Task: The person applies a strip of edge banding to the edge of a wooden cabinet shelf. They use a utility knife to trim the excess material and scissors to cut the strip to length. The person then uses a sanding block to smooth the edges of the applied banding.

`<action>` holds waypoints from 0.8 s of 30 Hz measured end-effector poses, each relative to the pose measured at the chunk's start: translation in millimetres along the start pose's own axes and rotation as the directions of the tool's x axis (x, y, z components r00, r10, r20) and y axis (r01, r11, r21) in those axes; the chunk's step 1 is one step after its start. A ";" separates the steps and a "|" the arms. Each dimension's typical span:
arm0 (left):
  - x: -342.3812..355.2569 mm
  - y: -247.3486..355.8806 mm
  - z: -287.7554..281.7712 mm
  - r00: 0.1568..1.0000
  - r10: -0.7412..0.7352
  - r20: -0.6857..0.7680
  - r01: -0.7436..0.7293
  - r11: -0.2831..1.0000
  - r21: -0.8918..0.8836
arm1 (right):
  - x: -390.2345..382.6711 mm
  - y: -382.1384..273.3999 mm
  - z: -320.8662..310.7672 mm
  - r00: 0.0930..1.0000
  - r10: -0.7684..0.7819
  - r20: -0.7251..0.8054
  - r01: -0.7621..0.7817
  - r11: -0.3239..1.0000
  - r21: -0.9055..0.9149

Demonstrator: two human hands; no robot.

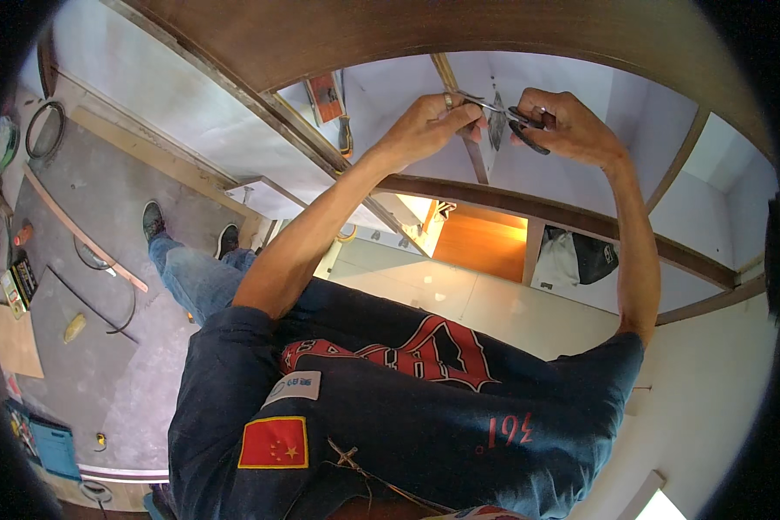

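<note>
In the head view, my raised left hand [433, 128] is closed beside a narrow wooden cabinet edge, with the tips of a metal tool at its fingers; whatever it pinches is too small to make out. My right hand [568, 130] grips what look like scissors, by their black handles [521, 133], with the slim metal blades pointing left toward my left fingertips. Just behind the tool, a pointed grey metal piece [497, 132] is on the pale cabinet interior [624, 147]. An orange item [325, 97] and a screwdriver [346, 137] lie inside the cabinet at left.
A dark wooden beam [563, 208] crosses below my hands, near a lit orange compartment [481, 238] and a black-and-white bag [572, 260]. On the grey floor [147, 390] at left are a long wooden strip [82, 227], black coils [45, 130], a board [13, 342] and a blue case [54, 446].
</note>
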State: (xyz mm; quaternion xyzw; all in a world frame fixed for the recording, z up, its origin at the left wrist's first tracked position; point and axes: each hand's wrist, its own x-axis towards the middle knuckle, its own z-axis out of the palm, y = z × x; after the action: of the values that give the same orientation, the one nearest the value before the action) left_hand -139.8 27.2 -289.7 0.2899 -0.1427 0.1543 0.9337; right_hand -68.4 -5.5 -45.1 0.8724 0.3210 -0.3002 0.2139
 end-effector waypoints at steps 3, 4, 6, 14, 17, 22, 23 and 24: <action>1.2 0.4 -0.4 1.000 -0.010 0.002 0.010 1.000 0.000 | 0.0 -5.4 -2.8 1.000 0.009 0.022 -0.009 1.000 -0.021; 2.5 0.0 -2.1 1.000 -0.013 0.002 0.013 1.000 0.002 | 2.7 -3.0 -3.7 1.000 -0.005 0.016 0.006 1.000 -0.031; 4.5 -1.4 -3.2 1.000 0.005 -0.023 -0.005 1.000 0.005 | 7.4 7.5 -4.1 0.999 -0.035 0.004 0.035 0.998 -0.051; -0.4 -2.4 -13.4 0.946 0.105 -0.307 -0.030 0.970 0.240 | -21.8 53.1 27.4 0.965 0.019 -0.263 -0.002 0.998 0.064; 0.6 -8.7 -15.3 0.922 0.158 -0.354 -0.025 0.935 0.353 | -24.9 79.6 62.2 0.910 0.094 -0.404 0.019 0.964 0.267; 8.3 -34.4 -17.4 0.874 0.205 -0.440 -0.027 0.926 0.377 | -4.3 148.1 142.0 0.745 0.149 -0.650 0.233 0.855 0.463; 11.1 -37.2 -15.8 0.859 0.233 -0.455 -0.067 0.934 0.351 | 4.6 153.2 156.2 0.716 0.162 -0.679 0.286 0.819 0.497; 13.9 -40.4 -13.6 0.843 0.260 -0.472 -0.109 0.940 0.324 | 11.4 157.0 165.1 0.686 0.178 -0.705 0.338 0.781 0.526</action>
State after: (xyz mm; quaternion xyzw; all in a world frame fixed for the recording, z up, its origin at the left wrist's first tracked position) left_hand -109.7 6.4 -315.6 0.3548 0.1043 0.3341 0.8670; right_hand -17.0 -204.3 -144.7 0.9215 0.3017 -0.0297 -0.2429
